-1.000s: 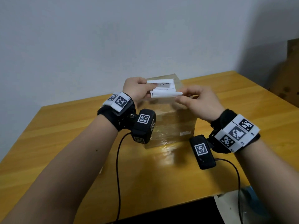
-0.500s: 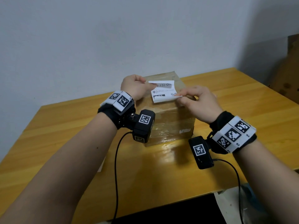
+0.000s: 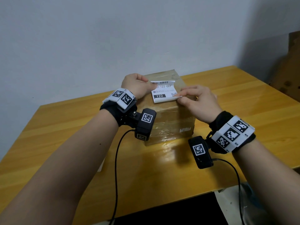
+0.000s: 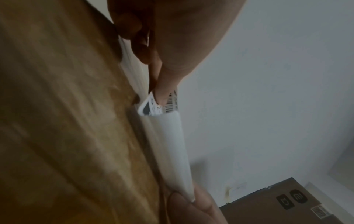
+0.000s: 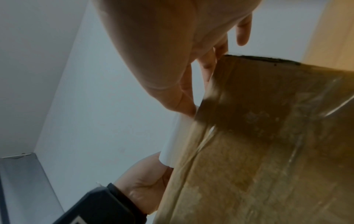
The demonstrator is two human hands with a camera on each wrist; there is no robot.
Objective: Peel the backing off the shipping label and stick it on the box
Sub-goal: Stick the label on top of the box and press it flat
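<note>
Two bare hands hold a white shipping label (image 3: pixel 164 91) just above the top of a tape-wrapped cardboard box (image 3: pixel 172 120) that sits on a yellow wooden table (image 3: pixel 65 127). The left hand (image 3: pixel 138 85) pinches the label's left edge between thumb and fingers. The right hand (image 3: pixel 199 101) pinches the lower right corner, where a thin white layer, likely the backing, curls away. Compared with a second ago, the label is opened out flatter: its printed face now shows a barcode, a code ending "122-C07" and a black "122" block, where before only a folded strip showed. Both hands have dropped closer to the box top. A larger brown carton (image 4: pixel 283 204) stands by the wall.
</note>
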